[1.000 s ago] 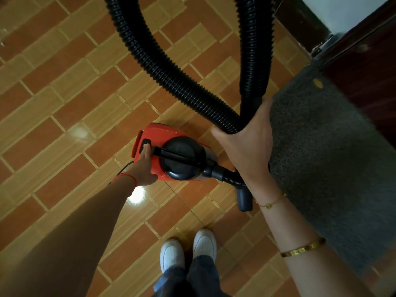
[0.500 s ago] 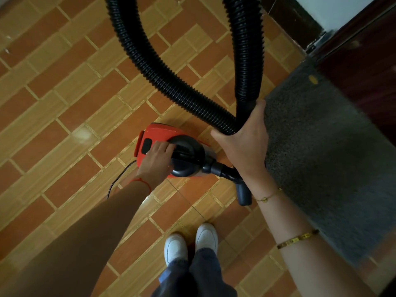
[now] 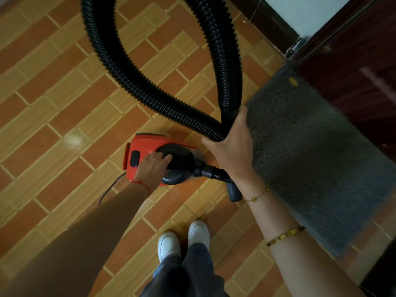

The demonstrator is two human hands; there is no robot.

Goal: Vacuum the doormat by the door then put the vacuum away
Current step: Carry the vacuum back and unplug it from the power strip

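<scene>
From the head view, your left hand (image 3: 153, 168) is closed on the handle of the red vacuum (image 3: 150, 144), which sits on the tiled floor (image 3: 53, 103) just beside the doormat's (image 3: 310, 163) left edge. Your right hand (image 3: 233, 144) grips the looped hose (image 3: 132, 82). Lift carelessly and that springy ribbed hose could swing or snag the trailing cord (image 3: 109, 189). Smooth plastic shell, coarse speckled mat.

Brick-pattern floor tiles (image 3: 64, 116) in orange and tan spread below and around the fingers. Two white shoes (image 3: 184, 239) stand together well below the fingers, with dark trouser legs (image 3: 192, 273) over them. A pale wall (image 3: 304, 11) shows far above them.
</scene>
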